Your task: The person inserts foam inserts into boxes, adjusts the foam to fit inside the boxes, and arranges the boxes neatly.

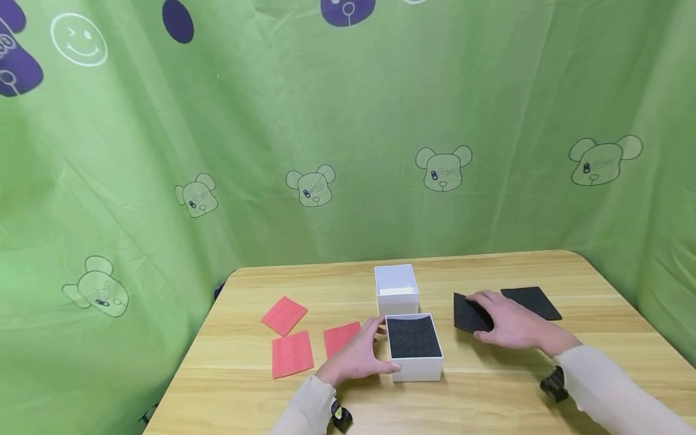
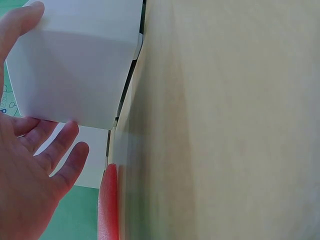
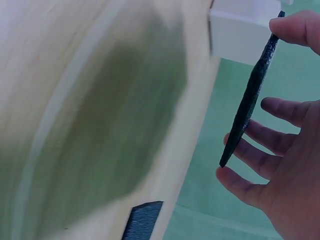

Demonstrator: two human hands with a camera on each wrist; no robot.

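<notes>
My left hand (image 1: pixel 356 357) holds a white square box (image 1: pixel 418 370) by its left side, the thumb at the near face and the fingertips toward the far corner. A black foam sheet (image 1: pixel 413 339) lies inside that box, close to the rim. To the right, my right hand (image 1: pixel 511 323) grips another black foam sheet (image 1: pixel 467 314) by its edges, between thumb and fingers. In the right wrist view this sheet (image 3: pixel 248 97) is seen edge-on, raised off the table. Left wrist view: thumb and fingertips touch the box wall (image 2: pixel 75 75) on opposite sides.
Behind the held box stands a second white box (image 1: pixel 397 304). Several red foam sheets (image 1: pixel 292 355) lie at the left of the table (image 1: pixel 228 393). One more black foam sheet (image 1: pixel 533 302) lies flat behind my right hand. A green curtain (image 1: pixel 370 229) hangs beyond the table's back edge.
</notes>
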